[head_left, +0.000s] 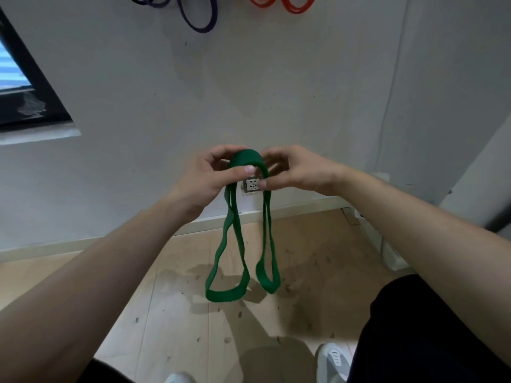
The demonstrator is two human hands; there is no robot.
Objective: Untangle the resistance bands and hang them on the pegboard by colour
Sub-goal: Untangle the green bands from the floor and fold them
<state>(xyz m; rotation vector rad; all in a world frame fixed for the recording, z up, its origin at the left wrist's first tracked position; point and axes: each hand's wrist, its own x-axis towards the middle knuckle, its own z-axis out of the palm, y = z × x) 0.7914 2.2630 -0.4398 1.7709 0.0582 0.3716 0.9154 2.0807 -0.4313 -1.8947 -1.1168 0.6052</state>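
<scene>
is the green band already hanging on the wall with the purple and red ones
No, the green band dangles from the left hand and right hand, well below them.

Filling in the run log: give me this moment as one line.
both hands grip green band at top | left hand | right hand | two loops hang free | purple bands, red bands on wall
</scene>
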